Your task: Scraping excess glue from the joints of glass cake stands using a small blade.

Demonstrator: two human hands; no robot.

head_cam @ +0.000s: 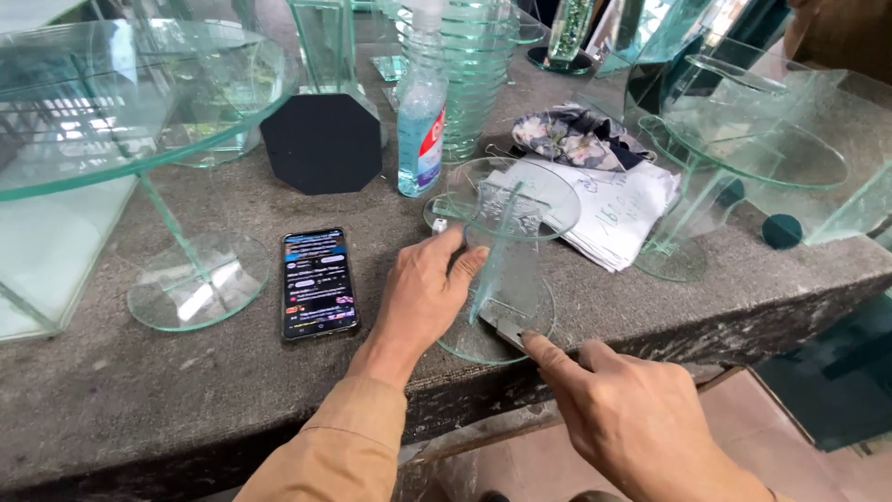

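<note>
Small glass stand: upright near the front edge of the grey tabletop; round top disc, flat upright pane in the middle, round base disc. Its long axis runs straight up; the pane stands edge-on to the camera, leaning slightly.
Base disc: it lies close to the tabletop's front lip, and part of its rim seems to reach that lip.
Left hand: fingers spread and loosely open, resting against the left side of the stand, fingertips at the pane and just under the top disc. Not closed around anything.
Right hand: forefinger stretched out, its tip touching the near rim of the base disc; the other fingers are curled in, holding nothing.
Phone: flat, screen lit, just left of the left hand, long axis running away from the front edge.
Behind the stand: spray bottle, folded papers and a patterned cloth.
Open room: bare tabletop between the phone and the large glass stand at the left; to the right, another glass stand near the papers.
</note>
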